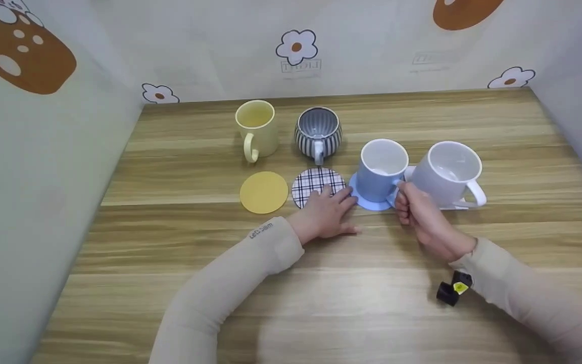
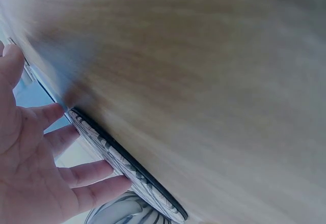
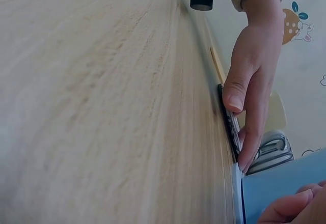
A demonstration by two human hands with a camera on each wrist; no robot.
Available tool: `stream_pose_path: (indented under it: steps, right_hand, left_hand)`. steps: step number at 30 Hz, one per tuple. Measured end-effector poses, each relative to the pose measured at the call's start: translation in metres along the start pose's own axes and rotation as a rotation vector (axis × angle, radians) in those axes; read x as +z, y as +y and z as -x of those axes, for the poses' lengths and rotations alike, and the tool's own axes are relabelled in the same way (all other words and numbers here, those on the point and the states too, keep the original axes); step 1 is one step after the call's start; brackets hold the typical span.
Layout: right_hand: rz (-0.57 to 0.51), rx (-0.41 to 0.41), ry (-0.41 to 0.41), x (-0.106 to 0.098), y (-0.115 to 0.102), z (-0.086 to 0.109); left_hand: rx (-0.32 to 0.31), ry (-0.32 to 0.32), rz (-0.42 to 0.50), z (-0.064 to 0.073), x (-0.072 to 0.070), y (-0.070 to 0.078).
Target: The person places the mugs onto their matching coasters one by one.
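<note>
A blue mug (image 1: 373,184) with a white inside stands on a round blue coaster (image 1: 374,206). My right hand (image 1: 425,217) grips its handle; in the right wrist view only some fingertips (image 3: 288,206) show beside the blue side. With fingers spread, my left hand (image 1: 325,215) rests on the plaid coaster (image 1: 311,184), its fingertips at the blue coaster's left edge. The left wrist view shows this hand (image 2: 41,168) over the plaid coaster's dark rim (image 2: 135,163). Just right of my right hand is a larger white mug (image 1: 440,177) on a white coaster (image 1: 460,208).
Behind the plaid coaster stands a grey striped mug (image 1: 303,139). A yellow mug (image 1: 265,139) is to its left, with a round yellow coaster (image 1: 264,192) in front. The wooden table (image 1: 170,242) meets patterned walls (image 1: 210,55) at the back and sides.
</note>
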State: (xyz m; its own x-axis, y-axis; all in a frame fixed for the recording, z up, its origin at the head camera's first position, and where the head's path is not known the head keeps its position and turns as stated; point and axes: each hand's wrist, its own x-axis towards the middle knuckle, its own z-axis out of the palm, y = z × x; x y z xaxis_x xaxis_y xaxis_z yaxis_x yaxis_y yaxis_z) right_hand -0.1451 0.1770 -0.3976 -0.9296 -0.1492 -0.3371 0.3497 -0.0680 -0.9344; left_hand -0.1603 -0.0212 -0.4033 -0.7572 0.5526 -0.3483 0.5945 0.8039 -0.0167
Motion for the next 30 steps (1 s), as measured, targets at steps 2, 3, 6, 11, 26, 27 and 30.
stream_pose_path:
  steps: [2, 3, 6, 11, 26, 27, 30]
  right_hand:
    - [0.001, 0.001, -0.001, 0.0003, 0.0006, 0.0001]
    - [0.002, 0.001, -0.001, 0.0002, 0.0011, -0.0001]
    - [0.009, -0.004, -0.008, -0.0004, 0.0022, -0.0006]
    - [0.021, -0.016, -0.023, -0.0022, 0.0036, -0.0016]
    - [0.068, -0.004, -0.023, -0.0019, 0.0034, -0.0001]
    - [0.07, -0.003, -0.02, -0.0017, 0.0036, 0.0]
    - [0.071, 0.005, -0.018, -0.0016, 0.0041, 0.0001]
  left_hand:
    - [-0.001, -0.002, 0.001, 0.0003, -0.0003, 0.0001]
    - [-0.001, -0.004, 0.002, 0.0005, -0.0005, 0.0001]
    - [0.001, -0.007, 0.005, 0.001, -0.0009, -0.0002]
    - [0.003, -0.006, 0.008, 0.0016, -0.0017, -0.0001]
    - [0.007, 0.013, -0.009, 0.0002, 0.001, -0.0003]
    - [0.005, 0.019, -0.008, 0.0007, 0.0011, -0.0002]
    - [0.004, 0.03, -0.004, 0.0015, 0.0012, 0.0002]
